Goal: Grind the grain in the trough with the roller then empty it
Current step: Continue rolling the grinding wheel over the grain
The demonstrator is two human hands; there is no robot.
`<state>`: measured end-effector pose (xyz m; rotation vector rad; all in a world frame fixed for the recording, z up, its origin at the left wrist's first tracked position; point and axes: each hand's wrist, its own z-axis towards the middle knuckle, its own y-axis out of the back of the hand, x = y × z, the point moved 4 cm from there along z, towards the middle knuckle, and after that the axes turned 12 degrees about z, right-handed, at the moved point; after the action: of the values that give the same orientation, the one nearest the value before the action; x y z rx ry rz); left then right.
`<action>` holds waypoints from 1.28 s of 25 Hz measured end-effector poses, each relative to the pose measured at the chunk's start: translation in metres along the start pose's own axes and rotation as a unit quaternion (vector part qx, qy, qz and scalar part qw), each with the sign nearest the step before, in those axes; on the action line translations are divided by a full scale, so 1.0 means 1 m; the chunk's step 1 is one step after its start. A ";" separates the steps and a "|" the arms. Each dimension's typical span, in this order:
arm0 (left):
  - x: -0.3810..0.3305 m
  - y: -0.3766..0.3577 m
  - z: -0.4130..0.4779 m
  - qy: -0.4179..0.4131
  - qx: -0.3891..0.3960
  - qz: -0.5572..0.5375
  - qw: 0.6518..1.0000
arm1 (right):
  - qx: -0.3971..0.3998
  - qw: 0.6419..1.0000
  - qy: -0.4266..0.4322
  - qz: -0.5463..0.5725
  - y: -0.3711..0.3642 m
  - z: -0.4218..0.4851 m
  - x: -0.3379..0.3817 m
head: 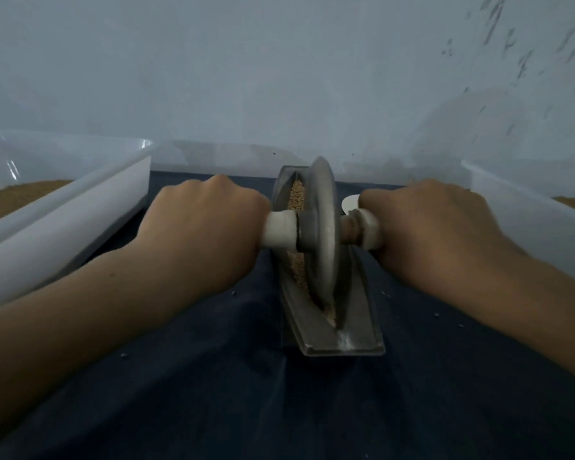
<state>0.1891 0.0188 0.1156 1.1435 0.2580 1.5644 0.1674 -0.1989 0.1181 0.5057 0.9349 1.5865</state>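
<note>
The roller (322, 227) is held upright in the trough (356, 327) of grain (296, 194), its handles wrapped by the fingers of the left hand (200, 224) and right hand (425, 227)

The one camera rides on my head and looks forward and down along my own forearms, which enter from the lower left and lower right corners and converge toward mid-frame. It sits close. My left hand (203, 220) and right hand (425, 224), each wrapped round an end of the roller (322, 200), fill the central band. The trough (346, 336) runs straight away from me just right of centre. The wide lens takes in a white tub (63, 210) at the left edge and a second tub (528, 210) at the right edge, their rims slanting. The wall (279, 78) fills the upper third, and the dark cloth (213, 393) fills the bottom.
</note>
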 end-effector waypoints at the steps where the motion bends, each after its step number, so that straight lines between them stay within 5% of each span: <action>1: -0.004 -0.014 0.006 0.017 0.021 -0.006 1.000 | 0.017 1.000 -0.022 -0.010 -0.014 0.007 -0.003; 7: -0.005 -0.054 0.089 0.042 0.095 -0.035 0.994 | 0.048 0.994 -0.083 0.054 -0.071 0.088 -0.014; 17: 0.004 0.001 0.005 -0.037 -0.035 0.011 0.999 | 0.010 0.998 0.022 0.052 -0.001 -0.011 -0.009; 25: -0.007 -0.051 0.093 0.037 0.070 -0.006 0.997 | 0.039 0.993 -0.093 0.068 -0.078 0.087 -0.019; 32: -0.003 -0.002 0.007 -0.014 -0.052 0.008 0.998 | -0.021 1.000 0.000 0.022 -0.013 0.001 -0.008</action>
<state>0.1951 0.0141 0.1165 1.0877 0.1461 1.5569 0.1776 -0.2061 0.1097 0.5007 0.8939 1.6423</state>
